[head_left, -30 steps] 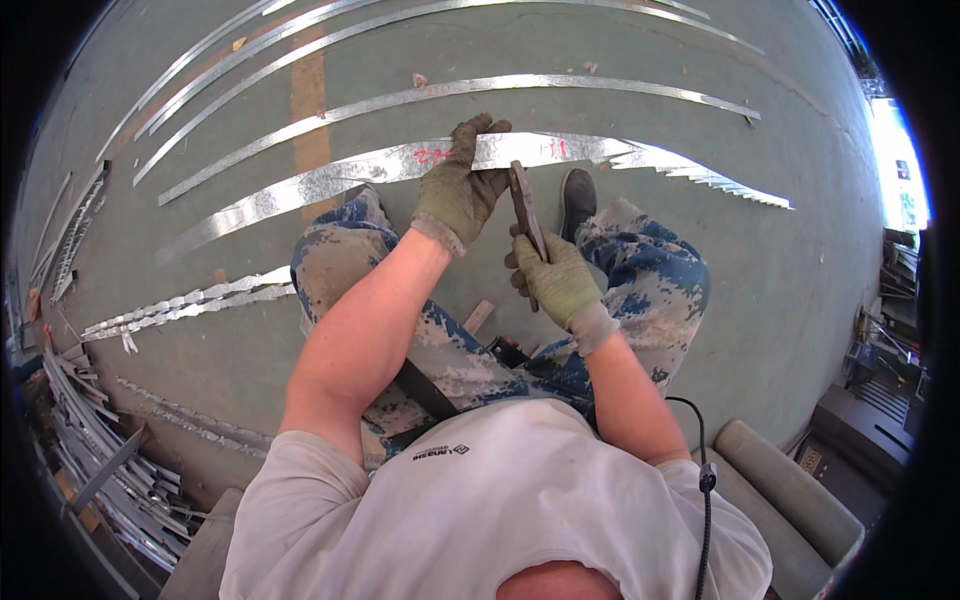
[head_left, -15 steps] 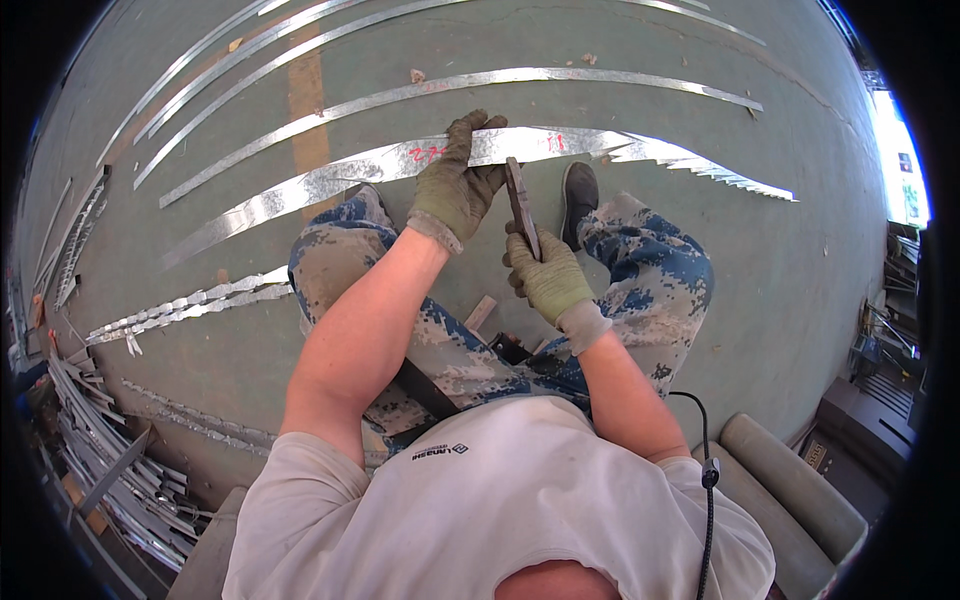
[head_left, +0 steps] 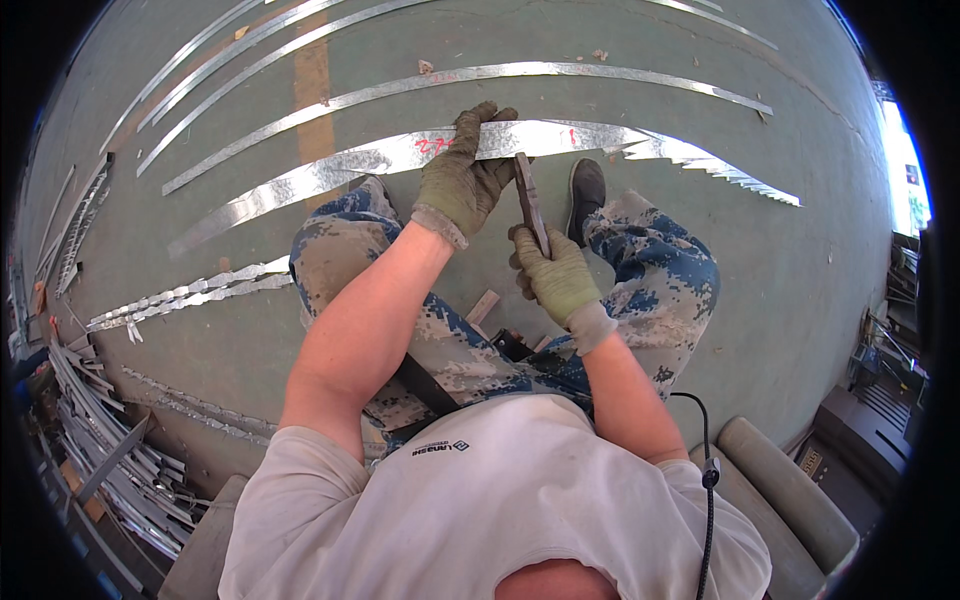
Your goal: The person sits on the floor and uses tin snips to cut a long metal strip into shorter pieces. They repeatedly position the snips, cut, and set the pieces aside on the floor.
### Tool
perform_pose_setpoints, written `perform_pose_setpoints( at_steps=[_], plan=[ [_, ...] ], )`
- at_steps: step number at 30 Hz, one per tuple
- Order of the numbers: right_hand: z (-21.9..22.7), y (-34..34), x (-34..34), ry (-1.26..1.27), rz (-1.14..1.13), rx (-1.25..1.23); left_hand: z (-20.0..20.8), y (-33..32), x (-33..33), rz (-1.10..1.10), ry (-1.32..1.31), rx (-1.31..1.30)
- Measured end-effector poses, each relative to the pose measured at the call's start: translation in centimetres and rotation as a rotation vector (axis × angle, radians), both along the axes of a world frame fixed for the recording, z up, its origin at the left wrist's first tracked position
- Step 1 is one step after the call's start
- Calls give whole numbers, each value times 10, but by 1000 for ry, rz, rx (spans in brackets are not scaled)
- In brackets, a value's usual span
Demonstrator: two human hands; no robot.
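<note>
In front of me a long, shiny sheet-metal strip [head_left: 340, 173] with red marks curves across the view. My left hand [head_left: 457, 188], in a worn green glove, is closed on its near edge around the middle, the thumb and fingers on either side. My gloved right hand [head_left: 553, 276] grips a dark, narrow plier-like hand tool [head_left: 531, 200] by its lower end. The tool's tip touches or nearly touches the strip's near edge, just right of my left fingers. Toward its right end the strip shows a row of tooth-like steps [head_left: 715, 171].
Several flat metal strips [head_left: 460, 73] lie on the green floor beyond. Two twisted metal pieces [head_left: 200, 291] lie at my left, above a heap of metal offcuts [head_left: 130, 455]. Grey cylindrical padding [head_left: 790, 490] and a dark machine [head_left: 870, 430] are at lower right. My shoe [head_left: 587, 195] is near the strip.
The view has shifted slightly. Both hands, the strip and the tool keep nearly the same places relative to each other.
</note>
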State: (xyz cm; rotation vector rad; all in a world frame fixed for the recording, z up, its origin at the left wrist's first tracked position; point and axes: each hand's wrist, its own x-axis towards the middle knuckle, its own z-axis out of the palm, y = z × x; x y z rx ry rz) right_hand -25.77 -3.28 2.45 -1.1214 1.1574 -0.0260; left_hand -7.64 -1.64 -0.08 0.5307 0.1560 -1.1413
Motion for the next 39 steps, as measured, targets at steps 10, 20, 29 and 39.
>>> perform_pose_setpoints(
  at_steps=[10, 20, 29, 39],
  plan=[
    [22, -14, -5, -97, 65, 162, 2, -1, -2, 9, -42, 36],
    [-15, 6, -16, -1009, -183, 1097, 5, 12, -4, -1, -48, -27],
    [-16, -6, -12, -1003, -78, 1061, -8, 5, 4, -18, -108, -22],
    [23, -26, -29, -842, -80, 863, -10, 21, 5, -41, -14, -209]
  ],
)
